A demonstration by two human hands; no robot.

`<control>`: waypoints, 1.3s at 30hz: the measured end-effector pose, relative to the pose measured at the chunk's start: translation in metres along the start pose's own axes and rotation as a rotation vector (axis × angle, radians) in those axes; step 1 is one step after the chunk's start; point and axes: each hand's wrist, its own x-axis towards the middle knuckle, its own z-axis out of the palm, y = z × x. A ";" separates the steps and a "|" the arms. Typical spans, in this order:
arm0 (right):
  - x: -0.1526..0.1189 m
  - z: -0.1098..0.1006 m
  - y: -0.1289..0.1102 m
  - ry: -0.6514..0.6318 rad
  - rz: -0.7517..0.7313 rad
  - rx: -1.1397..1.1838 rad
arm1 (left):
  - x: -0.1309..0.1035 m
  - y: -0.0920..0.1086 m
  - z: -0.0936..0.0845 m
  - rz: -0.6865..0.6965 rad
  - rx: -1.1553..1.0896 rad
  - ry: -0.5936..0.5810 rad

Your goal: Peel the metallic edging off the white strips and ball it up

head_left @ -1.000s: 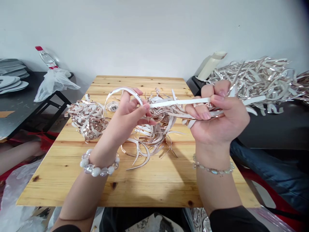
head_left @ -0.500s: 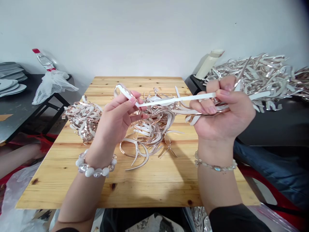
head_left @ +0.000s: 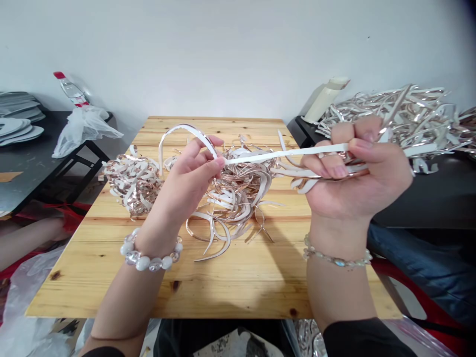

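Note:
A narrow white strip with a shiny rose-gold back (head_left: 286,153) is stretched between my two hands above the table. My left hand (head_left: 186,181) pinches it between thumb and fingertips, and its free end arcs up and over to the left. My right hand (head_left: 359,173) is closed round the strip's other part and several more strips, whose ends stick out on both sides of the fist. Below and between the hands lies a tangled pile of strips (head_left: 238,198). Left of my left wrist sits a heap of short crinkled pieces (head_left: 134,183).
The wooden table (head_left: 238,282) stands against a white wall. At right, a black table bears a large strip heap (head_left: 420,109) and a pale roll (head_left: 327,99). At left are a bottle (head_left: 70,90), a plastic bag (head_left: 84,129) and stacked flat pieces (head_left: 18,129). Another person's limb (head_left: 29,240) shows at left.
My right hand has moved right, holding the strips. My left hand has shifted slightly right, and the strip's free end has opened from a small loop into a wider arc.

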 end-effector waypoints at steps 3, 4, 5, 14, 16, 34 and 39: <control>0.001 -0.003 -0.001 0.027 -0.004 -0.028 | -0.001 0.002 0.000 -0.018 -0.033 0.014; 0.001 -0.004 -0.002 0.034 -0.007 -0.030 | -0.001 0.003 0.000 -0.019 -0.040 0.027; 0.002 -0.004 -0.002 0.038 -0.008 -0.027 | -0.001 0.004 -0.001 -0.014 -0.045 0.041; 0.002 -0.004 -0.004 0.084 0.001 -0.054 | 0.000 0.012 -0.003 0.092 -0.073 0.146; 0.002 -0.003 -0.005 0.107 -0.007 -0.045 | 0.000 0.014 -0.005 0.119 -0.076 0.182; 0.011 -0.011 0.013 0.169 0.043 0.044 | -0.009 0.027 -0.006 0.302 -0.049 0.350; 0.018 -0.036 -0.009 0.330 0.061 0.315 | -0.013 0.049 -0.028 0.321 -0.070 0.400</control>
